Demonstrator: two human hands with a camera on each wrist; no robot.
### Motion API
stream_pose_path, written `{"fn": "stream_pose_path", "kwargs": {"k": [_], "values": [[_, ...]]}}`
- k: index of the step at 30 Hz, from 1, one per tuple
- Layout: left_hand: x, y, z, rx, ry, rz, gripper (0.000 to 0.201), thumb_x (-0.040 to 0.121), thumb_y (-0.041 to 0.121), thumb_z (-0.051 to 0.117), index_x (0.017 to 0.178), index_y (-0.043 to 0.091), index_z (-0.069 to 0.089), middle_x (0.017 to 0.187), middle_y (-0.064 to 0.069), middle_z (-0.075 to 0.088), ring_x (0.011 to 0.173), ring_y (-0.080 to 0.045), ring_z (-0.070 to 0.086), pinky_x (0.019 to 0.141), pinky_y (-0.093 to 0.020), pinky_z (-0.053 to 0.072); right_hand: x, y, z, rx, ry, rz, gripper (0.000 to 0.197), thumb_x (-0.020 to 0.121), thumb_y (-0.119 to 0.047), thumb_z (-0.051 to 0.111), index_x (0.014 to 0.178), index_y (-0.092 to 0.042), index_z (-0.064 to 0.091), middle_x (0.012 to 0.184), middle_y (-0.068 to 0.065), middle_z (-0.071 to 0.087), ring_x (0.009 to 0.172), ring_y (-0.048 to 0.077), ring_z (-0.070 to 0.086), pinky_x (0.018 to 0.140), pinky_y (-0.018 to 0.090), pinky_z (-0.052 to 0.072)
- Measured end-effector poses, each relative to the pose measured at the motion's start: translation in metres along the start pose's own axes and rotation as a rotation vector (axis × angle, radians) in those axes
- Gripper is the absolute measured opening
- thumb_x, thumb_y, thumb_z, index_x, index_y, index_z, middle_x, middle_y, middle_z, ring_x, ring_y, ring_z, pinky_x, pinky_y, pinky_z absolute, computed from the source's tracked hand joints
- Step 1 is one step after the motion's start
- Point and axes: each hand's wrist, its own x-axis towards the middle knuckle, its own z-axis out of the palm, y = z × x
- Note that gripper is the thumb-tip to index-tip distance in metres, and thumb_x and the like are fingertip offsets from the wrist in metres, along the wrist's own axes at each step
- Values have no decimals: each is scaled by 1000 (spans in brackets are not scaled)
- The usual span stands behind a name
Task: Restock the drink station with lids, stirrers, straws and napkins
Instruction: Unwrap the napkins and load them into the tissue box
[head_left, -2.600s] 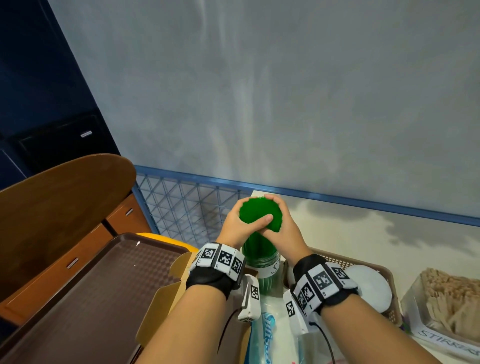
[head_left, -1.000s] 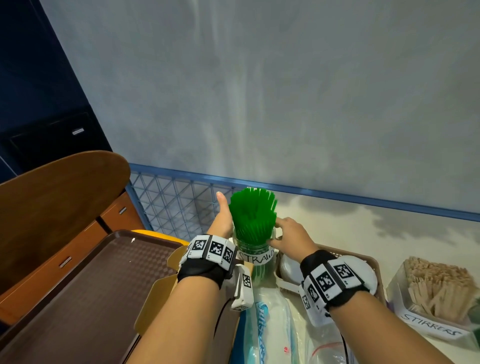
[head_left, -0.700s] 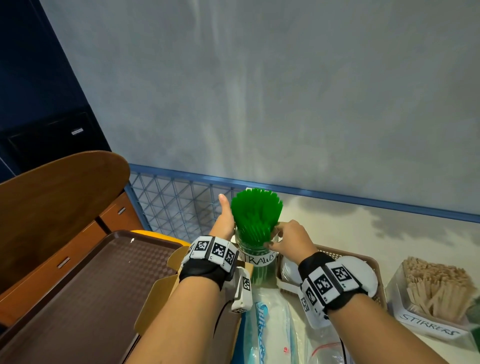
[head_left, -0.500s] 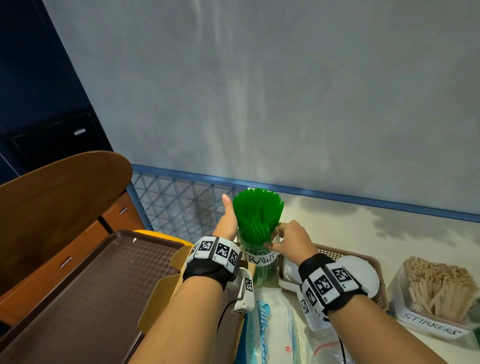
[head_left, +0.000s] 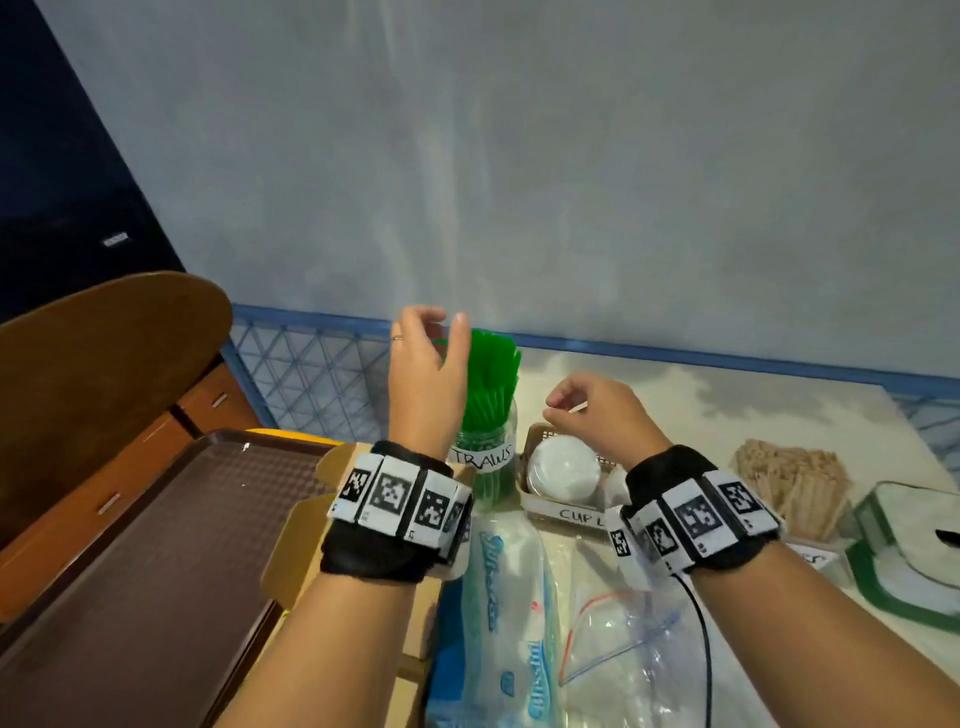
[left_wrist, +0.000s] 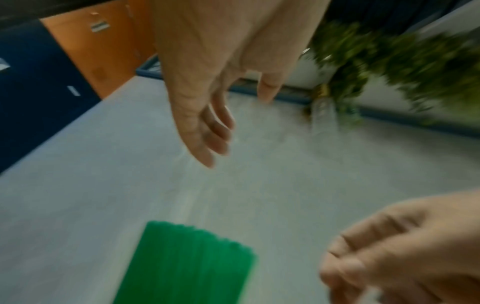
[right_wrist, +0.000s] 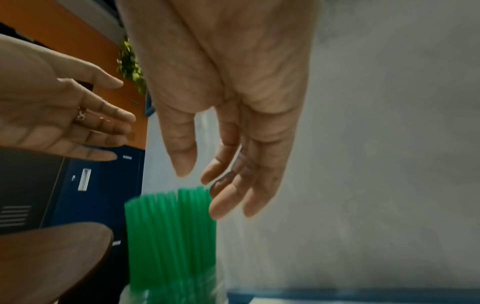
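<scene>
The left hand hung just left of the green straws, fingers loosely spread and holding nothing, and the likeliest mishap was a careless sweep of that hand against the fanned tops, which could have tipped the tall, narrow straw jar toward the table's edge or flicked straws out. The jar, labelled for straws, looked packed full. To its right the right hand hovered above the lid basket with fingers loosely curled; whether it pinched some small pale scrap could not be told. Dropping that wrist could have knocked the white cup lids stacked inside. Further right, the stirrer box stood heaped with wooden sticks, and a green-rimmed napkin holder held white napkins; both seemed stocked. In front lay a wrapped tissue pack and a clear zip bag, slippery things that a passing forearm might have dragged off the table.
</scene>
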Motion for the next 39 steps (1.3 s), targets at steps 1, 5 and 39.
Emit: {"fn": "stream_pose_path", "kwargs": {"k": [1, 5, 39], "values": [[-16, 5, 3, 8, -118, 29, 18, 94, 30, 50, 101, 13, 51, 98, -5, 58, 90, -20, 57, 83, -35, 46, -11, 0, -12, 16, 12, -2, 8, 83, -18, 67, 89, -13, 65, 83, -3, 64, 73, 6, 55, 60, 7, 36], [-92, -5, 35, 284, -771, -49, 31, 88, 38, 58, 105, 13, 51, 92, 1, 58, 82, -14, 54, 71, -26, 43, -62, 13, -51, 21, 61, 10, 8, 83, -21, 68, 87, -20, 62, 81, -10, 62, 71, -2, 54, 60, 4, 35], [-157, 0, 28, 143, -243, -1, 24, 88, 35, 59, 100, 15, 55, 91, -4, 62, 83, -15, 58, 74, -31, 46, -216, 156, -91, 530, 48, 278, 24, 96, -24, 49, 81, -9, 60, 50, -7, 38, 43, 7, 33, 46, 18, 29]]}}
